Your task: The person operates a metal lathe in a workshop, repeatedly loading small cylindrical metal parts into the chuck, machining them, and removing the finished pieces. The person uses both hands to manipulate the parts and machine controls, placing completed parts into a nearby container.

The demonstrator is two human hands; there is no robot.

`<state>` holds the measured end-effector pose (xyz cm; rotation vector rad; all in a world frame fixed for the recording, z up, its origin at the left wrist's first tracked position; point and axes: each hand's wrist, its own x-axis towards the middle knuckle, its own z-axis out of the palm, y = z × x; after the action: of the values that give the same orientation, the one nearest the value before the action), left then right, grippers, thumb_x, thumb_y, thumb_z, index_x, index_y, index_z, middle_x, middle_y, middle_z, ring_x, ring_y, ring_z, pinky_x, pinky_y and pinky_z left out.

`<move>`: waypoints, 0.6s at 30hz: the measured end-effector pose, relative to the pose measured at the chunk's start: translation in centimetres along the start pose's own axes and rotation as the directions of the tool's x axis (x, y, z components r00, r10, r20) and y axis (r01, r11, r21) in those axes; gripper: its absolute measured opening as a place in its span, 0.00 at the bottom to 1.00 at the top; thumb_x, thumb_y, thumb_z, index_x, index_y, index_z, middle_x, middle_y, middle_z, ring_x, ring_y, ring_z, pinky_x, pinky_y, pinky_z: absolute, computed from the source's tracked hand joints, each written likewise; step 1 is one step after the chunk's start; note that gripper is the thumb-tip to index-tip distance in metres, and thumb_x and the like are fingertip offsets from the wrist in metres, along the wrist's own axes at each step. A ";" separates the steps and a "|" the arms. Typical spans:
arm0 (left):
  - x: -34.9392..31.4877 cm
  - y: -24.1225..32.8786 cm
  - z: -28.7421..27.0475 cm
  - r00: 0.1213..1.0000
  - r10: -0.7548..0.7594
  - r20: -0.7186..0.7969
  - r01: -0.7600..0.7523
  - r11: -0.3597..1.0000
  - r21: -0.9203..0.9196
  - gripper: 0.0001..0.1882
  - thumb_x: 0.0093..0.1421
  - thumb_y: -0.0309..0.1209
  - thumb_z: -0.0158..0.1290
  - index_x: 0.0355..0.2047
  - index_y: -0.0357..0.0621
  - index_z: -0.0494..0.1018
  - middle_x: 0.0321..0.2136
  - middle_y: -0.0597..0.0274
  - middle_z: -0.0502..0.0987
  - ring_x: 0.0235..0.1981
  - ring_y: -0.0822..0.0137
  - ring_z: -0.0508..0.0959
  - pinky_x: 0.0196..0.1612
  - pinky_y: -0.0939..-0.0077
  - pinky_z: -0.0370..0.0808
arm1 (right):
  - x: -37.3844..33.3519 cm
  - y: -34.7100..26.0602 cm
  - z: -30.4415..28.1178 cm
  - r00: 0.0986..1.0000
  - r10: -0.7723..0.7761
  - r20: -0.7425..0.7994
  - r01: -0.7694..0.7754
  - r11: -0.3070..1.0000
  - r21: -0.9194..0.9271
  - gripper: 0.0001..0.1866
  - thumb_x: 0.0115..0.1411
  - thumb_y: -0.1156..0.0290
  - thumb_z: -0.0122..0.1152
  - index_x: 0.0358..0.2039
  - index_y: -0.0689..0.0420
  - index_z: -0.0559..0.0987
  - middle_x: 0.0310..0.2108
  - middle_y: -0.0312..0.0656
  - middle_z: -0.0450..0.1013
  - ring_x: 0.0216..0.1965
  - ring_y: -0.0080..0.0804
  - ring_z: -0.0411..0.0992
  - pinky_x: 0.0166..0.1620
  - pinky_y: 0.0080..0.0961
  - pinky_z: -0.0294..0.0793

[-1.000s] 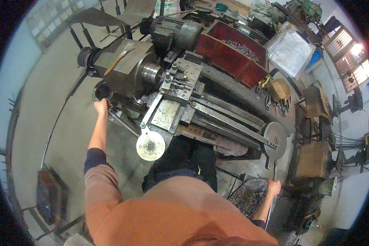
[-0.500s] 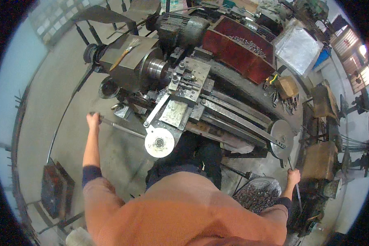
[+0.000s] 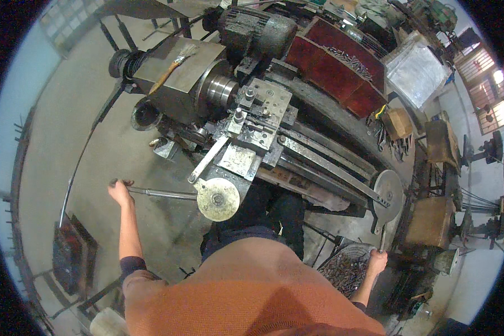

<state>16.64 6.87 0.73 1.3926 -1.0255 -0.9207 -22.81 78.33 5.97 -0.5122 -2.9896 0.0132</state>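
Smooth grey floor (image 3: pixel 78 129) is spreading beneath my left hand (image 3: pixel 119 192), which is gripping a long silver lever (image 3: pixel 165 194); I'm clasping a slim metal rod (image 3: pixel 383 241) with my right hand (image 3: pixel 378 261).

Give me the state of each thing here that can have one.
Left hand: on the left lever, closure unclear
Left lever: jutting left from the pale disc
Right hand: closed around the right lever
Red box: open-topped, holding metal pieces
Brush: lying on the machine housing
Basket: holding dark pieces
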 end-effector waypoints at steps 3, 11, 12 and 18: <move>0.4 0.0 0.1 0.999 -0.015 0.030 0.015 1.000 -0.004 0.12 0.48 0.18 0.40 0.36 0.28 0.60 0.20 0.51 0.68 0.18 0.62 0.72 0.22 0.68 0.75 | 0.5 0.2 0.5 0.998 0.043 0.044 -0.043 0.999 0.001 0.19 0.41 0.59 0.50 0.28 0.60 0.76 0.30 0.56 0.72 0.34 0.55 0.70 0.39 0.45 0.68; 1.8 -1.5 -2.5 0.986 -0.079 0.148 0.052 0.982 0.183 0.12 0.48 0.25 0.46 0.32 0.30 0.64 0.20 0.54 0.70 0.16 0.64 0.73 0.17 0.75 0.68 | 8.5 5.8 4.7 0.990 -0.097 -0.101 0.079 0.982 -0.172 0.20 0.42 0.54 0.58 0.29 0.56 0.77 0.32 0.51 0.73 0.35 0.51 0.71 0.38 0.42 0.70; 1.6 -1.1 -3.0 0.983 -0.075 0.165 0.038 0.975 0.218 0.12 0.48 0.27 0.47 0.31 0.31 0.65 0.20 0.55 0.71 0.16 0.65 0.73 0.17 0.75 0.68 | 9.4 5.0 3.6 0.995 -0.094 -0.024 0.088 0.982 -0.168 0.20 0.41 0.54 0.58 0.29 0.57 0.77 0.31 0.50 0.73 0.35 0.50 0.71 0.38 0.42 0.70; 6.0 2.6 -3.4 0.913 -0.127 0.387 -0.231 0.621 0.749 0.15 0.45 0.33 0.50 0.27 0.31 0.70 0.17 0.55 0.73 0.15 0.65 0.73 0.19 0.71 0.68 | 15.6 3.3 0.8 0.993 -0.115 -0.006 0.105 0.927 -0.359 0.18 0.46 0.56 0.53 0.33 0.56 0.75 0.35 0.48 0.73 0.38 0.49 0.70 0.41 0.44 0.68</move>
<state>21.58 2.26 3.75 1.9089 -1.9567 -0.7394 -36.41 86.62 6.73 -0.3701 -2.9963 -0.5537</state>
